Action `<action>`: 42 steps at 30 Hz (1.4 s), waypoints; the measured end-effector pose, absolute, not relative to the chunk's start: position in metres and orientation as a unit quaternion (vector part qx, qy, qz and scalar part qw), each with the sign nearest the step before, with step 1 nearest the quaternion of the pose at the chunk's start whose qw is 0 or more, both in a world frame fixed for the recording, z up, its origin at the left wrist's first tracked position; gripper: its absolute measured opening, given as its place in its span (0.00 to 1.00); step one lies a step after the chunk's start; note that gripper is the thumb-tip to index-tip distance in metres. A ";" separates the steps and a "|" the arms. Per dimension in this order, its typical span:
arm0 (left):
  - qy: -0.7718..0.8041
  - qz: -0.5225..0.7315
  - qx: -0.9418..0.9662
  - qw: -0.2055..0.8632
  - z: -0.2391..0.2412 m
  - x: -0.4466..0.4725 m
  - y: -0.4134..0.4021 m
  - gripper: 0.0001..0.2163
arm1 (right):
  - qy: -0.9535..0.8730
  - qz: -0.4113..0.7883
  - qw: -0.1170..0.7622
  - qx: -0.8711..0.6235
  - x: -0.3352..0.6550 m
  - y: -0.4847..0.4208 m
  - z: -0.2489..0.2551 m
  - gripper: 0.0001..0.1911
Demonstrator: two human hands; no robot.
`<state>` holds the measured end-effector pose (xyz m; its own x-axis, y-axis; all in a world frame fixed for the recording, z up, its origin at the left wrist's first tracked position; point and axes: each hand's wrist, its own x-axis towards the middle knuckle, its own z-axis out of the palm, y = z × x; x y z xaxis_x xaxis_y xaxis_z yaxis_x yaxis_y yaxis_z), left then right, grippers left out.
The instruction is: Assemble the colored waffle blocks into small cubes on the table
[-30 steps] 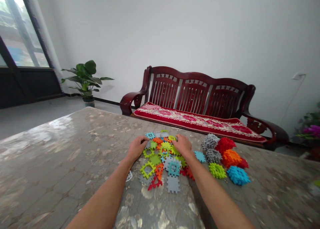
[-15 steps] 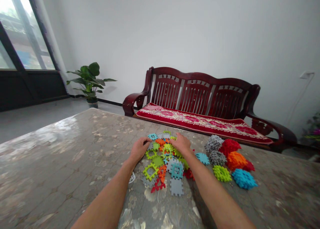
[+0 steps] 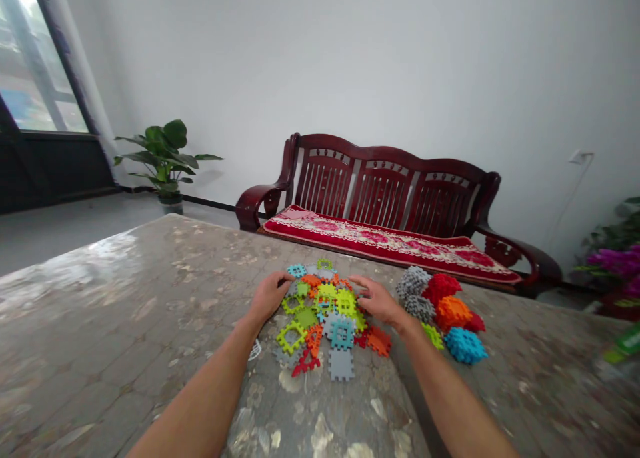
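A loose heap of flat plastic building tiles with notched edges covers the middle of the table. At its left edge is my left hand (image 3: 270, 295), fingers stretched toward the heap and nearest a blue tile (image 3: 297, 271); nothing shows in its grasp. On the other side my right hand (image 3: 377, 301) has its fingers apart beside a yellow-green tile (image 3: 346, 303), holding nothing visible. Nearer to me lie a grey square tile (image 3: 341, 365), a teal tile (image 3: 343, 333), a red triangular tile (image 3: 306, 363) and an orange tile (image 3: 379, 341).
Right of my right arm stand stacks sorted by colour: grey (image 3: 414, 282), red (image 3: 442, 289), orange (image 3: 453, 313), blue (image 3: 465, 345) and green (image 3: 433, 336). Behind the patterned table (image 3: 165, 291) is a wooden bench (image 3: 380, 178). A white piece (image 3: 255, 350) lies by my left forearm.
My right hand has moved right, off the top of the heap to its right side, with its fingers opening out. My left hand stays at the left edge. The view has turned slightly right.
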<state>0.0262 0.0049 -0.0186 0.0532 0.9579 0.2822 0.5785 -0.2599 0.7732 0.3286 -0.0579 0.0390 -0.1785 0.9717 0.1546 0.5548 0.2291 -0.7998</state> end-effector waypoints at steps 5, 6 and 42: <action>0.565 0.398 0.684 0.234 -0.012 0.027 0.001 0.11 | -0.659 0.167 0.319 -0.660 0.314 -0.076 0.033 0.23; 0.567 0.396 0.683 0.236 -0.010 0.027 0.000 0.11 | -0.659 0.144 0.298 -0.675 0.309 -0.080 0.033 0.21; 0.566 0.390 0.685 0.240 -0.005 0.027 -0.001 0.12 | -0.676 0.062 0.181 -0.711 0.269 -0.084 0.043 0.22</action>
<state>0.0273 -0.0015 -0.0051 0.0542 0.9634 0.2623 0.5887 -0.2431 0.7710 0.2692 -0.0843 0.0427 0.0780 0.9846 0.1562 0.9394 -0.0201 -0.3424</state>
